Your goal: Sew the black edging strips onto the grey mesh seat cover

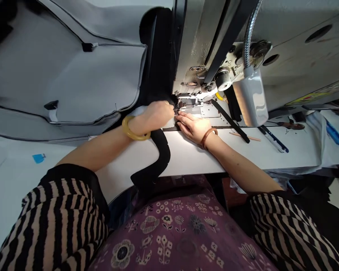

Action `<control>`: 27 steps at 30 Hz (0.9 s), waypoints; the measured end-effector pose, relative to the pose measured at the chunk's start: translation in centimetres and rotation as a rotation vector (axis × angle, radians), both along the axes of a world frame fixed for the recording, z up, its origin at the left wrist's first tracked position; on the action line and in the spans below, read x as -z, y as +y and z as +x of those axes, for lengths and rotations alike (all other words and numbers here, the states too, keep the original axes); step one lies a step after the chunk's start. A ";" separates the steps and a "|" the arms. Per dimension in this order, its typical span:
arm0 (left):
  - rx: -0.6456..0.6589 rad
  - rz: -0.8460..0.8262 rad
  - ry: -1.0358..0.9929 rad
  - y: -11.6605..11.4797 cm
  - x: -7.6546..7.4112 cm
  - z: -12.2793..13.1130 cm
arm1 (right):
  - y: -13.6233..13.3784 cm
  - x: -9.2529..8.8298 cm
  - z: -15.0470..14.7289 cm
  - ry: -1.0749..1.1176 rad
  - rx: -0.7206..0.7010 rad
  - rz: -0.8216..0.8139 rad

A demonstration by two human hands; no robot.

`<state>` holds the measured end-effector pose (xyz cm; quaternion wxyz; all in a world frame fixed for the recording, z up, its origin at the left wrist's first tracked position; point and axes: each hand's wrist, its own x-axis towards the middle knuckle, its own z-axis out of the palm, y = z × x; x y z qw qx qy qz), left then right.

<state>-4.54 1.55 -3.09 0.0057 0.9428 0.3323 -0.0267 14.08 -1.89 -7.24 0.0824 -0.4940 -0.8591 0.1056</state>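
My left hand [156,116], with a yellow bangle at the wrist, is curled shut on the black fabric strip [161,150] just left of the sewing machine's presser foot [186,102]. My right hand [192,126], wearing a brown bangle, lies flat with fingers stretched out, pressing the black piece down on the machine bed right in front of the foot. The black strip trails from the needle area back over the table edge toward my lap.
The white sewing machine [285,45] with its gooseneck lamp [251,98] fills the upper right. Grey panels with black edging [73,79] lie at the left. A black strap [231,121], a pencil [245,136] and tools [274,139] rest on the white table [186,158] to the right.
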 end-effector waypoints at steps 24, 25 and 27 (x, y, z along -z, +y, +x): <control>-1.101 -0.390 0.664 -12.7 -6.3 -23.8 | -6.8 -0.3 -7.1 0.110 -0.248 0.087; -1.131 -0.415 0.689 -14.4 -6.5 -23.5 | -7.6 -0.5 -6.8 0.080 -0.276 0.090; -1.191 -0.433 0.718 -17.5 -6.9 -22.7 | -9.1 -0.7 -6.4 0.042 -0.334 0.109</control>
